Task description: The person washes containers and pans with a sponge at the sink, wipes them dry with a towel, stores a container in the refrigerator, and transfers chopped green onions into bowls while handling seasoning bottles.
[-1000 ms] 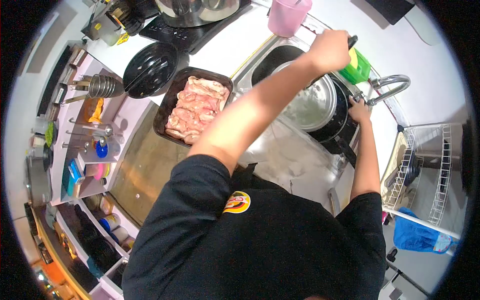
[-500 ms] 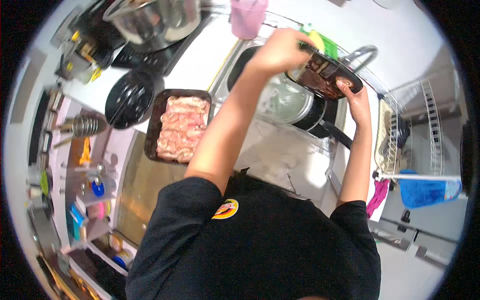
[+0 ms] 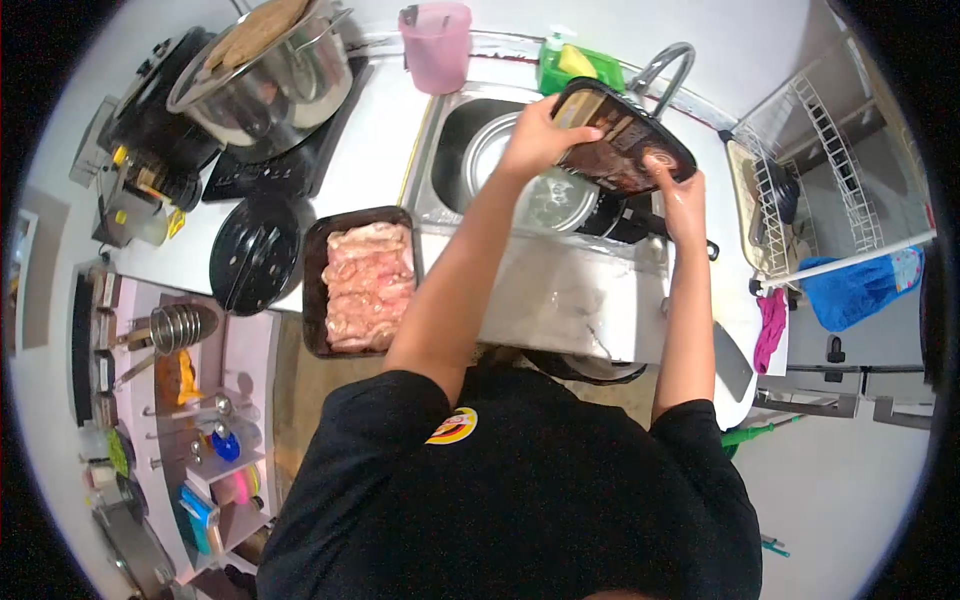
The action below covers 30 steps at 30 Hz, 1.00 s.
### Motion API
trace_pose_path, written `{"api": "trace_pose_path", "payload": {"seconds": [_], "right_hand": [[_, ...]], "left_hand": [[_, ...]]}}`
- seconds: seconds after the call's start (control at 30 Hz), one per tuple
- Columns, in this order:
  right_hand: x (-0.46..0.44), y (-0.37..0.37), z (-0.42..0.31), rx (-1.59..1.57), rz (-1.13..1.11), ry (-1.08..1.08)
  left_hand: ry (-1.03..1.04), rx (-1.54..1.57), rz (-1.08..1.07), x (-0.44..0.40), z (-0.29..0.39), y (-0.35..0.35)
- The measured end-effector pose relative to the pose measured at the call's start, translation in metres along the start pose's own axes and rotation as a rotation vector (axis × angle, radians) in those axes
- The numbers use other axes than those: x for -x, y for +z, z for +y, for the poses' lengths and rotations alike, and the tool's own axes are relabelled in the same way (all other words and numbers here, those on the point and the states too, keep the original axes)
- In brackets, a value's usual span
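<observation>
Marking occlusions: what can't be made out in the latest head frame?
All head view:
Left hand: some fingers hidden behind the held tray.
Right hand: likewise.
Metal pan: partly hidden by the left forearm and held tray.
Brown thing on the steel pot: cut off by the top edge.
Shirt badge: lettering too small.

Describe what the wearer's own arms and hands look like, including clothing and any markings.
The sleeves are short, plain and black. Below them, the left hand and right hand are ungloved. The black shirt bears a small, mostly yellow badge, its lettering unreadable.
</observation>
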State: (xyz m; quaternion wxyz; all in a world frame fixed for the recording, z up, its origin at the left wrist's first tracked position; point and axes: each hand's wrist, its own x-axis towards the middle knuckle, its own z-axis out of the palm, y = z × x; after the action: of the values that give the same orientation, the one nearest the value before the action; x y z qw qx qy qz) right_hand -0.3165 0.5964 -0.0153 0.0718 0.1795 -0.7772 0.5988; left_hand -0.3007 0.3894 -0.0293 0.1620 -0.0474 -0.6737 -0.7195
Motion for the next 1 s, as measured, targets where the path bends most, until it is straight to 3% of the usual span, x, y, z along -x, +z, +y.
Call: {"api": "trace_pose_path", "payload": {"seconds": [0.03,0.07,0.13,0.17,0.23,0.27,0.33,0.37,0.47,0.5,0.6,0.63,0.73,0.77,0.87,0.93,0.97,1.0], "right_hand": [[0.002,-0.001,0.003,0.057,0.020,-0.008],[0.006,0.001,0.006,0.080,0.083,-0.002],[0.019,0.001,0.000,0.080,0.199,-0.096],[0.027,0.001,0.000,0.035,0.273,-0.080],[0.043,0.003,-0.003,-0.002,0.365,-0.072],[0.046,0.001,0.006,0.013,0.262,-0.057],[0.053,0.005,0.025,-0.002,0.095,-0.036],[0.054,0.002,0.031,0.030,0.138,-0.047],[0.064,-0.003,0.016,-0.074,0.350,-0.031],[0.068,-0.003,0.015,-0.124,0.351,-0.060],[0.082,-0.012,0.028,0.012,0.081,-0.120],[0.085,-0.018,0.023,-0.016,0.096,-0.080],[0.095,-0.030,0.009,-0.059,0.295,-0.062],[0.095,-0.033,0.018,-0.082,0.274,-0.071],[0.096,-0.044,0.043,0.015,0.126,-0.170],[0.098,-0.058,0.026,0.131,0.203,-0.244],[0.103,-0.068,0.007,0.000,0.116,-0.134],[0.104,-0.083,0.002,0.027,0.083,-0.026]], "left_hand": [[0.096,-0.040,0.025,-0.006,-0.012,0.002],[0.209,-0.288,0.163,-0.007,-0.025,0.004],[0.036,-0.341,0.282,0.004,-0.024,0.009],[0.080,-0.154,0.280,-0.003,-0.056,0.008],[-0.163,0.200,0.378,0.015,-0.062,0.014],[-0.278,0.384,0.415,0.023,-0.063,0.016],[-0.500,0.566,0.214,0.030,-0.077,0.020],[-0.574,0.585,0.271,0.029,-0.082,0.023],[-0.500,0.716,0.336,0.043,-0.069,0.024],[-0.539,0.684,0.400,0.050,-0.046,0.037],[-0.420,0.610,0.293,0.046,-0.057,0.065],[-0.499,0.704,0.224,0.043,-0.062,0.061],[-0.490,0.885,0.330,0.058,-0.036,0.068],[-0.525,0.794,0.409,0.058,-0.029,0.074],[-0.473,0.558,0.127,0.047,-0.064,0.081],[-0.269,0.805,-0.068,0.030,-0.118,0.087],[-0.455,0.338,0.268,0.099,-0.007,0.097],[-0.328,0.370,0.137,0.114,-0.034,0.084]]}}
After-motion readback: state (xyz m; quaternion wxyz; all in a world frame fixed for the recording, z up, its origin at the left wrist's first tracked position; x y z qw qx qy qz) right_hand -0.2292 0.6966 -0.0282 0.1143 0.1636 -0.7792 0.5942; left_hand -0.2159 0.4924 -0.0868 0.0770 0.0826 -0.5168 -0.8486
